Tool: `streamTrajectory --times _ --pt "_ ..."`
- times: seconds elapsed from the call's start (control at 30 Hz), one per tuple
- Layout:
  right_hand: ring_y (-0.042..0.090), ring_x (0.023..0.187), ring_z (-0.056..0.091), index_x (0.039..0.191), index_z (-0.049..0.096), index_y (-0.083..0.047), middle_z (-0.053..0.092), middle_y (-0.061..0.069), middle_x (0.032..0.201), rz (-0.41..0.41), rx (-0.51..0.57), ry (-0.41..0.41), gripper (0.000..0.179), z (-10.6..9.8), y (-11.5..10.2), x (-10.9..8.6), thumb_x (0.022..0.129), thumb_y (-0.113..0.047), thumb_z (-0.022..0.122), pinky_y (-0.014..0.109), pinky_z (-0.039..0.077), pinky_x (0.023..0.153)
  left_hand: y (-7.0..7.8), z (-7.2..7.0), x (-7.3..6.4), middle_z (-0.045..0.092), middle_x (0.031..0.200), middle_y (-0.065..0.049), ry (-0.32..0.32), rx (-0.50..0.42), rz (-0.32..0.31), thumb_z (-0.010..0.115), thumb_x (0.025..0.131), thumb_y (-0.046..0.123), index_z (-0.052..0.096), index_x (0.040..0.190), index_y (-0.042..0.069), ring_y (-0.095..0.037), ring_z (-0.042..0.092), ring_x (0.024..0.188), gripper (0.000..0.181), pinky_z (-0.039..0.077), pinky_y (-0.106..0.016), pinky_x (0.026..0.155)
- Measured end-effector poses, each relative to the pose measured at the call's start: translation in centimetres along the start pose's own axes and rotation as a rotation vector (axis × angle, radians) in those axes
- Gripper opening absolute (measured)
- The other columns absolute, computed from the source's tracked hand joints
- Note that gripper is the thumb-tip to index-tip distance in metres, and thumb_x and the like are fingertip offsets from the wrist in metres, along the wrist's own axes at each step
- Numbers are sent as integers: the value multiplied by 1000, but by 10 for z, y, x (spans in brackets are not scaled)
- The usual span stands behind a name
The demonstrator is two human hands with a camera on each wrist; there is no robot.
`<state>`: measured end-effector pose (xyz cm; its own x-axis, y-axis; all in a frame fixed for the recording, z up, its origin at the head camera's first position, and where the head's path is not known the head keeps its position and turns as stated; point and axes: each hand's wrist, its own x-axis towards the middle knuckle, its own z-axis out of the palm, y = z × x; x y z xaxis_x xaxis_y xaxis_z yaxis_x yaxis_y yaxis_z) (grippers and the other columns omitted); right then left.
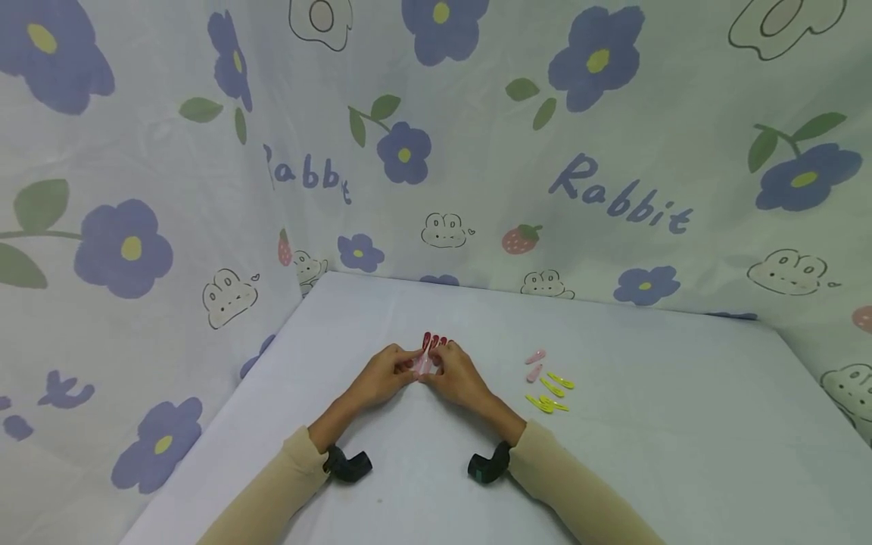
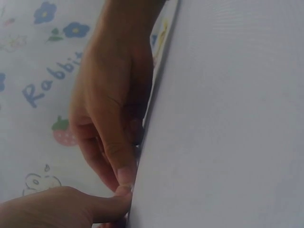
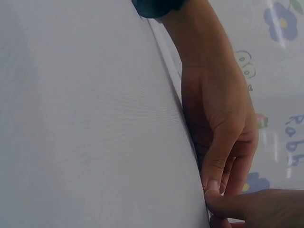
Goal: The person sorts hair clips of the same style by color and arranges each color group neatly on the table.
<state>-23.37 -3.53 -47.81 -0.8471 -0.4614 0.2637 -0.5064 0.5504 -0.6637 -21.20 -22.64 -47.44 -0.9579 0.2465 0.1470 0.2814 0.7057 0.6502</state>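
Hands meet over the table (image 1: 422, 499), fingertips close together. Left hand (image 1: 381, 377) has its thumb and fingers bent inward, little gap between the tips. Right hand (image 1: 459, 376) mirrors it, thumb and forefinger bent toward the other hand. Between them lie pink clips (image 1: 424, 365), partly covered by the fingers, so their number is unclear. Both hands touch or nearly touch these; whether either one truly pinches a clip, I cannot tell. In both wrist views the thumb tips come together low at the tabletop, the clips mostly hidden.

Just beyond the fingertips, red clips (image 1: 427, 341) lie side by side in a row, at least three showing, the right end close to the right forefinger.

Off to the right of the right hand, apart from it, are two loose pink ones (image 1: 536, 356). Nearer the person than those lie yellow clips (image 1: 562, 381), a pair of them overlapping.

Behind each hand, at the cuff of a beige sleeve (image 1: 272, 484), sits a black camera (image 1: 353, 467). Far past the hands hangs a flowered cloth (image 1: 497, 166).
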Motion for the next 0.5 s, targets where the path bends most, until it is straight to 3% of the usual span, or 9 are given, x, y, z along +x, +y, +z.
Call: streamTrajectory --times 0.5 --pt "12 80 50 112 67 4 60 12 96 -11 5 11 42 0 0 -1 82 -20 83 20 42 67 1 0 0 58 95 -6 -5 -6 -6 74 90 12 62 135 6 -10 54 83 47 46 -22 73"
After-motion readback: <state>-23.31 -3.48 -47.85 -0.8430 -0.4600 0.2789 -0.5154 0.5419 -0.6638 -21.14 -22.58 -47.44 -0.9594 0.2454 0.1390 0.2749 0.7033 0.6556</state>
